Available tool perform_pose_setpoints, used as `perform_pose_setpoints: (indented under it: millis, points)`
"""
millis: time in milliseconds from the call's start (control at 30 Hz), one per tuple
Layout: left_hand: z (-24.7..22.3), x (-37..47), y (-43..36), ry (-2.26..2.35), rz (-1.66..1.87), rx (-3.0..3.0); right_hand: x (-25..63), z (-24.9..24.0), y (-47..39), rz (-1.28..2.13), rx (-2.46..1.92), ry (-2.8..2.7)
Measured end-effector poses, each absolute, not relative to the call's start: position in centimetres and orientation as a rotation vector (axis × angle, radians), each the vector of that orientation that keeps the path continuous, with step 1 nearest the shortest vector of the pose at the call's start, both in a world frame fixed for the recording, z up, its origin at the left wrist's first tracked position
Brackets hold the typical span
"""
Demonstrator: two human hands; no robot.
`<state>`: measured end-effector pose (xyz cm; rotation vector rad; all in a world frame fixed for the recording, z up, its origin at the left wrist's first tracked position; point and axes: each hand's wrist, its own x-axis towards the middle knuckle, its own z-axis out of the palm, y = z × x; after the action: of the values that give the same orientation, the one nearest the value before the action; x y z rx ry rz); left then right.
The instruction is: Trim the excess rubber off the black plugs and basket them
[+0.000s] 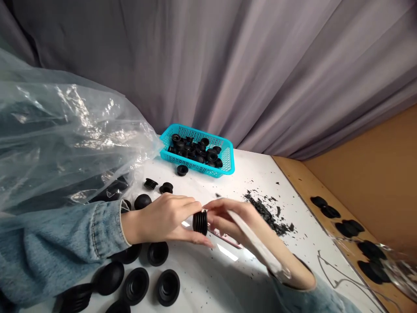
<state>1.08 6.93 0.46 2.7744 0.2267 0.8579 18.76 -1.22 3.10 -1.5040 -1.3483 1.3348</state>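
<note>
My left hand (169,217) holds a small black ribbed rubber part (200,223) between thumb and fingers. Close against its right side are the curled fingers of my right hand (233,215). A long whitish thing (257,245), smeared by motion, runs from those fingers along my right forearm; its kind cannot be made out. Beneath both hands lies a flat, shiny object with a pink edge (233,242), partly hidden. Several black rubber cups (167,287) and domes lie below my left forearm. Smaller ribbed parts (150,184) lie beyond my left hand.
A turquoise basket (230,161) with several black parts stands at the back, one part (182,170) before it. Black shavings (269,213) are heaped at right. A clear plastic bag (81,134) fills the left. More black pieces (371,250) lie on the wooden ledge near a thin cord (339,282).
</note>
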Motion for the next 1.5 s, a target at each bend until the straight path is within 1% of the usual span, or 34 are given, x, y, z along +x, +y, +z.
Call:
perform_pose_setpoints:
  millis: [67,100,200,367,567,733,900,1067,1500]
  points:
    - [0.0,1.2,6.9,0.244,0.853,2.803,19.2,3.8,-1.5,1.158,-1.593,-1.369]
    - [-0.2,1.2,7.0,0.251,0.846,2.813,19.4,4.1,-1.7,1.138,-1.616,-1.373]
    - [-0.7,1.3,6.9,0.226,0.823,2.825,19.2,4.4,-2.0,1.173,-1.630,-1.439]
    - [-1.0,1.4,6.9,0.236,0.811,2.801,18.4,3.7,-1.8,1.334,-1.567,-1.475]
    - [-1.3,1.4,7.0,0.206,1.078,2.732,18.5,3.8,-1.8,1.299,-1.636,-1.411]
    - [-1.3,1.5,6.9,0.118,1.090,2.716,18.6,3.7,-2.0,1.326,-1.603,-1.389]
    - [-1.2,1.5,7.0,0.071,1.035,2.569,19.1,3.5,-1.8,1.431,-1.494,-1.375]
    - [-1.4,1.5,7.0,0.089,1.047,2.568,19.5,2.9,-1.7,1.480,-1.427,-1.357]
    - [-1.7,1.3,7.0,0.102,1.149,2.548,19.0,0.5,-0.8,1.872,-1.185,-0.847]
